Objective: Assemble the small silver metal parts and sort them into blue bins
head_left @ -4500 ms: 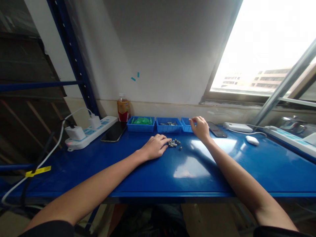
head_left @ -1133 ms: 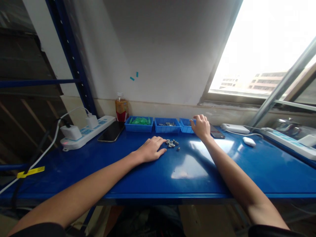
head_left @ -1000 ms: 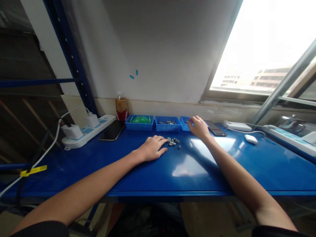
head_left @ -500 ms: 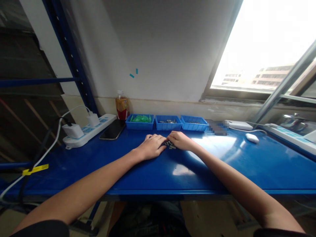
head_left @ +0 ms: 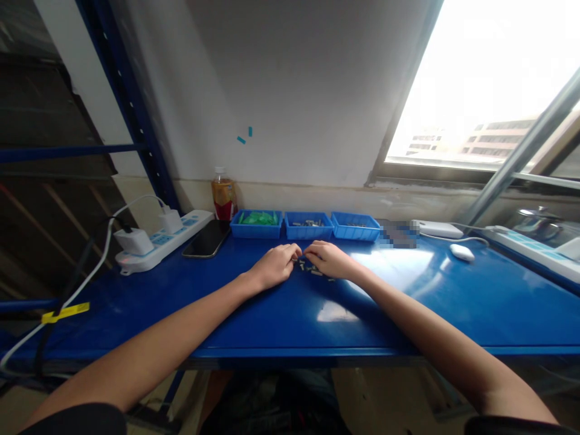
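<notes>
Several small metal pieces, perhaps screws (head_left: 316, 272), lie loose on the blue table (head_left: 290, 320) between and under my hands. My left hand (head_left: 275, 266) rests at the left side of these pieces, its fingers curled in toward the thumb. From the right, my right hand (head_left: 333, 260) reaches over the pieces with bent fingers and the thumb close to them. Both hands' fingertips are near each other with a narrow gap between. Whatever either hand pinches is too small or hidden to make out.
Along the wall stand three blue bins: one with green items (head_left: 257, 225), one with metal pieces (head_left: 309, 226), one with small parts (head_left: 356, 226). A bottle (head_left: 224, 196), a phone (head_left: 207, 239) and a power strip (head_left: 165, 241) are left; a white case (head_left: 462, 252) is right.
My hands have drawn slightly apart at the fingertips. The left fingers have curled in more, and the metal pieces are more spread out on the table.
</notes>
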The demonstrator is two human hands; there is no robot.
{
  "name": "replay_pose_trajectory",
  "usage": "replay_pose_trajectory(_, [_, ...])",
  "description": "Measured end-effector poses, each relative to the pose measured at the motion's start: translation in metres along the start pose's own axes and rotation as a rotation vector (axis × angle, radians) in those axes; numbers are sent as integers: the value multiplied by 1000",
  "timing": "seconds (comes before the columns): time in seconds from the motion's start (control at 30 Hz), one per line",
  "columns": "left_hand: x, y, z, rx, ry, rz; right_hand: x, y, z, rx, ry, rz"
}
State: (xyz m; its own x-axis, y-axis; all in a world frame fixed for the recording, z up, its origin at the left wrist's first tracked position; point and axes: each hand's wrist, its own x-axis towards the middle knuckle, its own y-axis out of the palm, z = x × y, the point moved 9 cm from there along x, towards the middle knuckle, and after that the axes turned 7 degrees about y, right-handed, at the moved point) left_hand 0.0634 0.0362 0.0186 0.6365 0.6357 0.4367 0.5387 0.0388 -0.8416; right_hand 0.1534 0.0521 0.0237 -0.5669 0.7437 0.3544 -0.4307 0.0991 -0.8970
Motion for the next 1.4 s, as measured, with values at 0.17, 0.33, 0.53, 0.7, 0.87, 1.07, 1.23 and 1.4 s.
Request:
replay_pose_trajectory(0.17, [1,-6,11,-261,-74,-143,-5,-12,10,14,-45,-97])
replay_pose_trajectory(0.33, [0,-15,13,-423,-124,-293,-11,-22,27,20,-162,-164])
replay_pose_trajectory(0.53, [-1,-15,8,-468,-110,-310,-12,-22,32,-31,-193,-203])
replay_pose_trajectory(0.7, [-3,-15,8,-449,-113,-324,-11,-19,32,-85,-157,-235])
replay_pose_trajectory(0.87, [-4,-18,8,-440,-108,-372,-11,-17,32,-73,-146,-249])
replay_pose_trajectory(1.07, [-6,-22,3,-391,-138,-378,-12,-18,34,9,-158,-276])
replay_pose_trajectory(1.23, [-7,-24,0,-344,-145,-382,-13,-21,37,34,-166,-298])
replay_pose_trajectory(1.4, [-6,-21,-3,-364,-158,-393,-12,-23,33,36,-176,-327])
